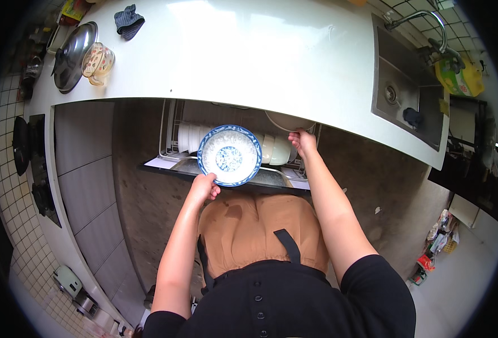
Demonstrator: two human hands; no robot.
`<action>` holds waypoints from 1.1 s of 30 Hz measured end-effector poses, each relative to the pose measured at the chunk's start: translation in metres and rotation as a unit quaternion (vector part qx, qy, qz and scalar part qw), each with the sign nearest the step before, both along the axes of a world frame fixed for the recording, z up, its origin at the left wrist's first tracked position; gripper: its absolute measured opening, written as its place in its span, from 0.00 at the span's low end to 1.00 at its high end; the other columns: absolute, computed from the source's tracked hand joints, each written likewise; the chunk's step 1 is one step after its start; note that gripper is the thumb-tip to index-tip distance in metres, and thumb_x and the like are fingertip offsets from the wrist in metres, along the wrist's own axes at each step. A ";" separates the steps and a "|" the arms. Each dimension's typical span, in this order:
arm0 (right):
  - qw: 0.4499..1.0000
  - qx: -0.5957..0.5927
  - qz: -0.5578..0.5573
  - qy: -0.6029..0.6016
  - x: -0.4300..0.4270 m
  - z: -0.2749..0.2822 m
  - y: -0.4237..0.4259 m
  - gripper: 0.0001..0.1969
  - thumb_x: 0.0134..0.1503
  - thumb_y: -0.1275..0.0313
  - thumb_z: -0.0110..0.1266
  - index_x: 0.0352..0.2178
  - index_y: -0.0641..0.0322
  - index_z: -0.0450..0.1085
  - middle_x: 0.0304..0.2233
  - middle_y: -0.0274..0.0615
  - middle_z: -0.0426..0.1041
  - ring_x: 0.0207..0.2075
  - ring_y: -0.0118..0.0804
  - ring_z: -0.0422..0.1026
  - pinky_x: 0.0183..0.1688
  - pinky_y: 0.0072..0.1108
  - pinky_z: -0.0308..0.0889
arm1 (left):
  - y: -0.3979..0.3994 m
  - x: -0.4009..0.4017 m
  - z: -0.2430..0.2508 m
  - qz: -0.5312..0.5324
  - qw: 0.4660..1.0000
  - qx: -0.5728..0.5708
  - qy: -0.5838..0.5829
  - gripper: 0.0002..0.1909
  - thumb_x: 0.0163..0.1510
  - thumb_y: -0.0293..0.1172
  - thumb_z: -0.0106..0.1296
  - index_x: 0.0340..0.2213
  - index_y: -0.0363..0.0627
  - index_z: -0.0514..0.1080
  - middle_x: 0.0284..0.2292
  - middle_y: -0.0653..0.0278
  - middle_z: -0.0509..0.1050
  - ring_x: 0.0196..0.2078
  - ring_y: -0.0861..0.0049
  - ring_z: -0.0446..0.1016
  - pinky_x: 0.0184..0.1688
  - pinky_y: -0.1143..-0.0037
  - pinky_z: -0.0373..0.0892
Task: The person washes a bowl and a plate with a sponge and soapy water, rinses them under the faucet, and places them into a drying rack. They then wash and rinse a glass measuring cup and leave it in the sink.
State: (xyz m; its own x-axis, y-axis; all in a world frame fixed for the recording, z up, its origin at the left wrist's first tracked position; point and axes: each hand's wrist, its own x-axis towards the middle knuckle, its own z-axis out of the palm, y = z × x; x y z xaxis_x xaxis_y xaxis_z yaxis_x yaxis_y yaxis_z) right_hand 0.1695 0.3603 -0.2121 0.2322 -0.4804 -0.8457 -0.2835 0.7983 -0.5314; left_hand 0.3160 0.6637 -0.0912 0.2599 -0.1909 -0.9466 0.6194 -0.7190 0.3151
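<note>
My left hand [204,186] grips the near rim of a blue-and-white patterned bowl [229,155]. The bowl is held above the pulled-out dish drawer [172,171], its inside facing up. Farther right, my right hand [303,143] has its fingers curled at the rim of a large pale bowl [289,120], which is partly hidden under the countertop. Inside the drawer, white plates [186,137] stand on edge in a row to the left. Pale bowls [278,150] rest on their sides to the right, partly covered by the patterned bowl.
The white countertop [249,55] overhangs the drawer's back. On its left are a pot lid [76,57], a patterned glass cup [98,63] and a dark cloth [129,22]. A steel sink [401,84] with a faucet [437,25] is at the right. A cooktop [46,169] lies far left.
</note>
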 end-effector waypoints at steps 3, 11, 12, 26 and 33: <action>1.000 0.007 -0.003 -0.012 0.006 -0.012 -0.008 0.11 0.55 0.69 0.42 0.30 0.68 0.66 0.23 0.45 0.72 0.20 0.31 0.71 0.16 0.16 0.66 | -0.011 -0.001 -0.004 -0.031 0.999 -0.017 -0.004 0.17 0.49 0.37 0.39 0.15 0.37 0.66 0.13 0.62 0.69 0.12 0.80 0.64 0.14 0.79 0.62; 0.994 -0.015 0.090 0.063 0.022 -0.029 -0.028 0.12 0.56 0.66 0.40 0.27 0.64 0.65 0.21 0.42 0.72 0.20 0.30 0.71 0.18 0.17 0.67 | -0.051 -0.007 -0.012 -0.070 0.996 -0.047 0.006 0.18 0.49 0.37 0.39 0.14 0.36 0.66 0.13 0.62 0.69 0.12 0.80 0.64 0.14 0.78 0.62; 0.991 -0.022 0.108 0.075 0.022 -0.030 -0.029 0.12 0.56 0.65 0.40 0.27 0.63 0.65 0.21 0.42 0.72 0.20 0.30 0.72 0.18 0.17 0.67 | -0.056 -0.008 -0.013 -0.069 0.996 -0.047 0.007 0.18 0.49 0.37 0.39 0.14 0.36 0.66 0.13 0.61 0.69 0.12 0.80 0.64 0.14 0.78 0.62; 0.992 0.053 0.098 -0.057 -0.038 0.049 0.009 0.33 0.56 0.47 0.30 0.47 0.70 0.53 0.28 0.59 0.70 0.24 0.41 0.73 0.23 0.24 0.70 | -0.169 -0.013 -0.049 -0.056 0.994 -0.094 0.021 0.13 0.50 0.36 0.40 0.16 0.43 0.61 0.13 0.65 0.68 0.13 0.83 0.63 0.15 0.80 0.62; 0.992 0.025 0.101 -0.076 -0.028 0.054 0.000 0.30 0.55 0.49 0.38 0.46 0.68 0.52 0.31 0.58 0.69 0.26 0.43 0.74 0.22 0.24 0.71 | -0.214 -0.019 -0.068 -0.057 0.994 -0.088 0.022 0.13 0.51 0.36 0.39 0.16 0.45 0.61 0.14 0.66 0.68 0.14 0.84 0.64 0.17 0.80 0.63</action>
State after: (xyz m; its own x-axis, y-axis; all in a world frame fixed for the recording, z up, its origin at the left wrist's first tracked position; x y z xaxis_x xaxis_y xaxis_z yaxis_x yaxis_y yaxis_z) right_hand 0.1417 0.3602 -0.1582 0.4468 -0.3699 -0.8146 -0.3594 0.7596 -0.5420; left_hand 0.2965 0.4496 -0.1590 0.1854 -0.3799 -0.9063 0.5533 -0.7218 0.4158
